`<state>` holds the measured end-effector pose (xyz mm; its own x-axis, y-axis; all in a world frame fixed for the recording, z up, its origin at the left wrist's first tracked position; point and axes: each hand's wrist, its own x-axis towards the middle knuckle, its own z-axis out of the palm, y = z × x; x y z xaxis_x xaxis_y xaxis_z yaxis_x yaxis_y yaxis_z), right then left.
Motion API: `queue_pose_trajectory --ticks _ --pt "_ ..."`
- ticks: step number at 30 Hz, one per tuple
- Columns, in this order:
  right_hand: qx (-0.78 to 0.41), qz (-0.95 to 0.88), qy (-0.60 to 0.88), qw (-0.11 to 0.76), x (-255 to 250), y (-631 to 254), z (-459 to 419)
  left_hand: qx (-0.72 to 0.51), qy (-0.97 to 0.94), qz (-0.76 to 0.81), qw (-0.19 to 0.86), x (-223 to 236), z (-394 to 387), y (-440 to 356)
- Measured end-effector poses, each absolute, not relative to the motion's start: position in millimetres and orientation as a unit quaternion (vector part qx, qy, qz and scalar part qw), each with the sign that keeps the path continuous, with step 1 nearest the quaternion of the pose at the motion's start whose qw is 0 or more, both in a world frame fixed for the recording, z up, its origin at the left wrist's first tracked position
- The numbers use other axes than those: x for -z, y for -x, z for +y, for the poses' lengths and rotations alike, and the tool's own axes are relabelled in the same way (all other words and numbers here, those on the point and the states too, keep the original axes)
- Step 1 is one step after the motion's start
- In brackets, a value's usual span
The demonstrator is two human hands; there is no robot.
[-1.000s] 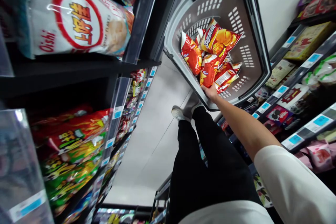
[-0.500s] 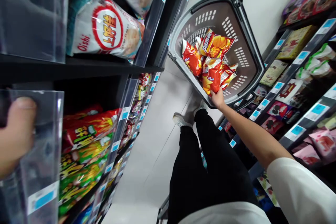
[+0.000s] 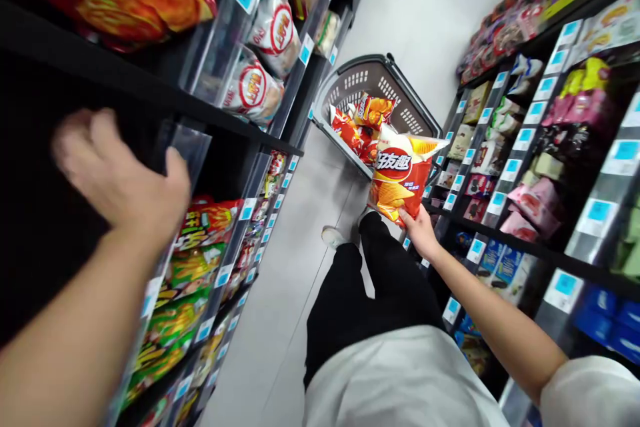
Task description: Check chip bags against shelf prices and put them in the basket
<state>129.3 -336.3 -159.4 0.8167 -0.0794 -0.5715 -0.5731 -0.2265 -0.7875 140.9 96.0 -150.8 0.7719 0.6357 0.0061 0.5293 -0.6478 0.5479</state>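
My right hand (image 3: 421, 235) pinches the lower edge of a red-and-white bag of potato chips (image 3: 400, 177), held up in front of the shopping basket (image 3: 407, 87). More red chip bags (image 3: 370, 110) lie inside the basket, partly hidden by the held bag. On the left, my left hand (image 3: 123, 173) reaches into a dark shelf compartment with its fingers spread, slightly blurred. Its thumb is close to a clear plastic shelf divider (image 3: 193, 153); whether they touch I cannot tell.
Green and red snack bags (image 3: 193, 280) fill the shelf below my left hand. White snack bags (image 3: 253, 87) and a large orange-red bag (image 3: 135, 0) sit above. A shelf unit with pink packages (image 3: 533, 203) borders the aisle floor (image 3: 285, 307) at right.
My right hand has raised the chip bag out of the basket toward me. My left hand has moved right and off the clear divider, its fingers now spread. The view has shifted.
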Motion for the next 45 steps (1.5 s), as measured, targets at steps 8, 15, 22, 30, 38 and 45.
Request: queue_pose_trajectory --ticks 8,15,22,30,38,45 --pt "-0.335 0.23 0.611 0.68 24 -42 -300 -0.044 -0.765 0.29 0.573 111 -36 29" --pt "-0.477 0.171 0.536 0.675 -41 17 -267 -0.001 -0.518 0.371 0.771 45 -63 128" --pt "-0.562 0.145 0.494 0.647 -76 51 -238 -0.006 -0.345 0.282 0.895 -24 -54 155" --pt "-0.583 0.074 0.496 0.639 -83 68 -230 -0.033 -0.353 0.272 0.894 -57 -53 173" --pt "-0.594 0.049 0.497 0.631 -85 73 -232 -0.059 -0.396 0.276 0.874 -53 -53 177" --pt "-0.605 0.039 0.495 0.622 -86 77 -230 -0.074 -0.405 0.283 0.866 -54 -51 185"
